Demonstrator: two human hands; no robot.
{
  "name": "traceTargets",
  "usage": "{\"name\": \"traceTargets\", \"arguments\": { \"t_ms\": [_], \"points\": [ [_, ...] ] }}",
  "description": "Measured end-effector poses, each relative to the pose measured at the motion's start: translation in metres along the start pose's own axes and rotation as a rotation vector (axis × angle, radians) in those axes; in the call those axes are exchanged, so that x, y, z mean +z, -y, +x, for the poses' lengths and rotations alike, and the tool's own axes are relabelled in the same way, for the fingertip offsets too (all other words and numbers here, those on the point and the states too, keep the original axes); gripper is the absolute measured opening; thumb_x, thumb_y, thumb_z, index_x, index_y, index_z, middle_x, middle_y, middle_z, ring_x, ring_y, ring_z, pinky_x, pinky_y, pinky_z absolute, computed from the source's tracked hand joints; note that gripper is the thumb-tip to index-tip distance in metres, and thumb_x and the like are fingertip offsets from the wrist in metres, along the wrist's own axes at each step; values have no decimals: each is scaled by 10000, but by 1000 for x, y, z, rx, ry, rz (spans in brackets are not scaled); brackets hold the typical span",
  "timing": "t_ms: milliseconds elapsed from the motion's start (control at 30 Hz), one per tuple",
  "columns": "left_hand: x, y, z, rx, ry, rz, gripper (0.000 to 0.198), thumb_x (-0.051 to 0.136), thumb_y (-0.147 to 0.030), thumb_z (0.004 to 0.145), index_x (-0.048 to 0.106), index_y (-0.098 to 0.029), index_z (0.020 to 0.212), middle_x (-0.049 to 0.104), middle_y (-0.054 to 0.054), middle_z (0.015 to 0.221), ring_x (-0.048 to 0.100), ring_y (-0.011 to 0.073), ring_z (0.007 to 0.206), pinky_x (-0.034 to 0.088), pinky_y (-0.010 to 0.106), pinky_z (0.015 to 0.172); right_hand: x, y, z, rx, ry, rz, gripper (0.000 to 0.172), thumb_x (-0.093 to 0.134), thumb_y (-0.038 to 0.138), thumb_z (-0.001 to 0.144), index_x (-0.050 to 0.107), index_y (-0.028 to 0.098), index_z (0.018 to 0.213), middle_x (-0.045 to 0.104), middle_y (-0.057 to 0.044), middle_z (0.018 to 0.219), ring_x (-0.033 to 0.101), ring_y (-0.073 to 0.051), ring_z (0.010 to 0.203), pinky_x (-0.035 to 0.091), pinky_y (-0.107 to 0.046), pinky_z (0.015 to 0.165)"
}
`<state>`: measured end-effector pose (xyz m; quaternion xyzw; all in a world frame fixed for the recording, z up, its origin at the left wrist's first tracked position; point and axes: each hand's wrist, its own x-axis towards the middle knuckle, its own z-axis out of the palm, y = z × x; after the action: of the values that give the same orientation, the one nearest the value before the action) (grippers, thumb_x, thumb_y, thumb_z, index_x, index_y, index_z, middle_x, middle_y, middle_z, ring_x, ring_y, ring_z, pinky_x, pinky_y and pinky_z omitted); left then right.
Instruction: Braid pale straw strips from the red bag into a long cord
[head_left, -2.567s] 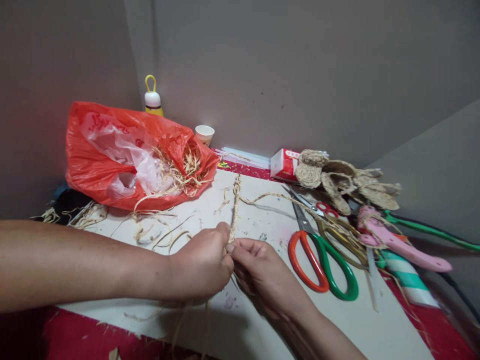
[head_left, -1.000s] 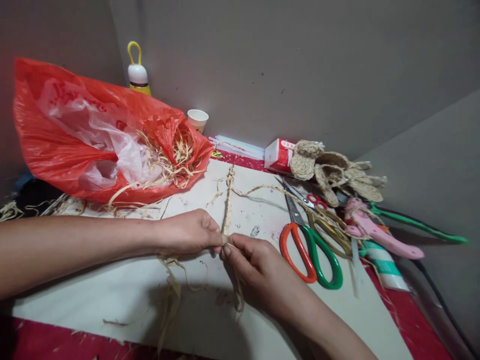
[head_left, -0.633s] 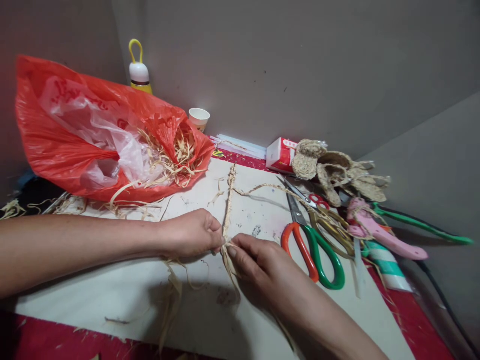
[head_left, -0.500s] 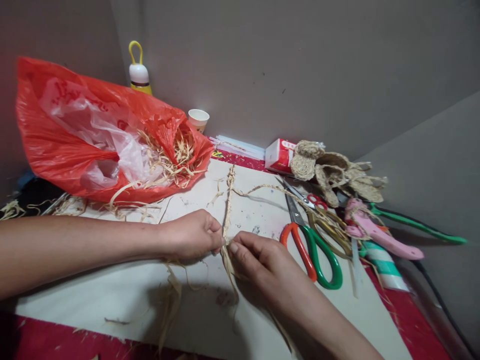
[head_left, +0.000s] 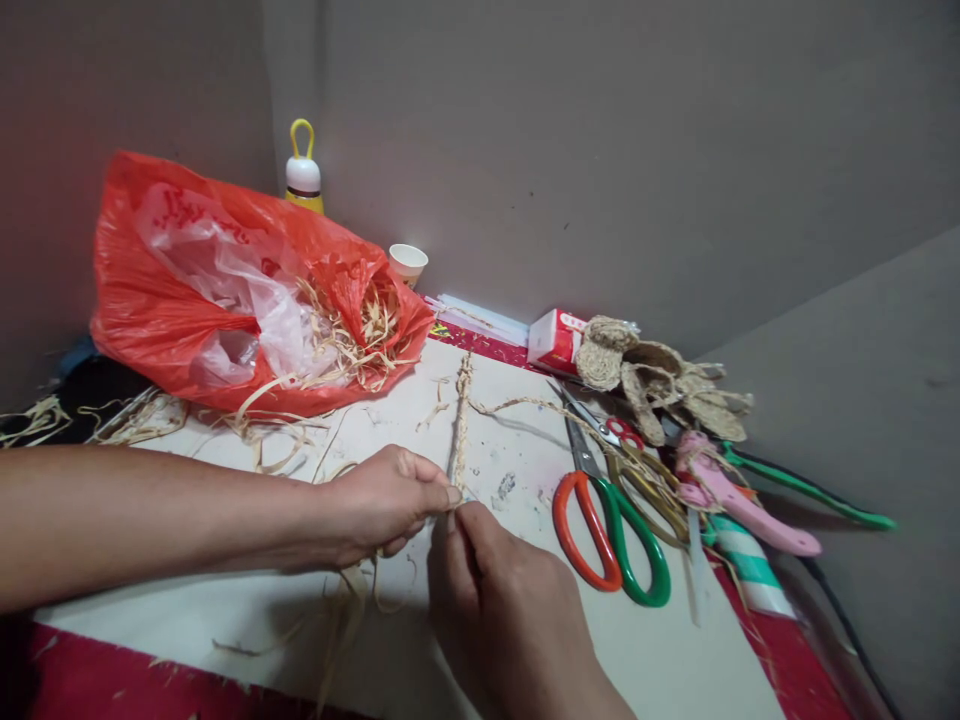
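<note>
A thin straw braid (head_left: 462,425) runs down the middle of the white board (head_left: 517,440). My left hand (head_left: 394,495) pinches its lower end between thumb and forefinger. Right beside it, my right hand (head_left: 495,590) is closed on the braid's end, its fingertips touching the left thumb area and partly hidden by the back of the hand. Loose straw strands (head_left: 346,610) hang below my left hand. From the braid's upper part a thinner braided cord (head_left: 517,402) curves off to the right.
At the left lies a red plastic bag (head_left: 150,330) of straw, with a yellow-white bottle (head_left: 304,178) and paper cup (head_left: 409,262) behind. Right are red-green scissors (head_left: 637,550), woven straw pieces (head_left: 652,365), a pink glue gun (head_left: 739,500) and a red-white box (head_left: 555,340).
My right hand has turned and moved slightly left and down, and now covers the strands below the braid. My left thumb has come over the braid. The whole view has shifted a little.
</note>
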<state>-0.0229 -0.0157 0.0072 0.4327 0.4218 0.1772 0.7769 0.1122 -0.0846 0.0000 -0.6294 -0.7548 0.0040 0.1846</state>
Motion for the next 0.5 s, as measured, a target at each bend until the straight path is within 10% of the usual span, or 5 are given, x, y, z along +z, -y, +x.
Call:
{"name": "traceTargets", "arguments": {
  "t_ms": [500],
  "points": [
    [1,1,-1,-3,21,10,208,551,-361,749,536,-168,674,326,-101,334,207,46,277,117,204,306,9,15,-6,-251,234,-218,199,519,9,630,556,179,725,618,-40,524,572,-201,396,109,-300,414]
  ]
}}
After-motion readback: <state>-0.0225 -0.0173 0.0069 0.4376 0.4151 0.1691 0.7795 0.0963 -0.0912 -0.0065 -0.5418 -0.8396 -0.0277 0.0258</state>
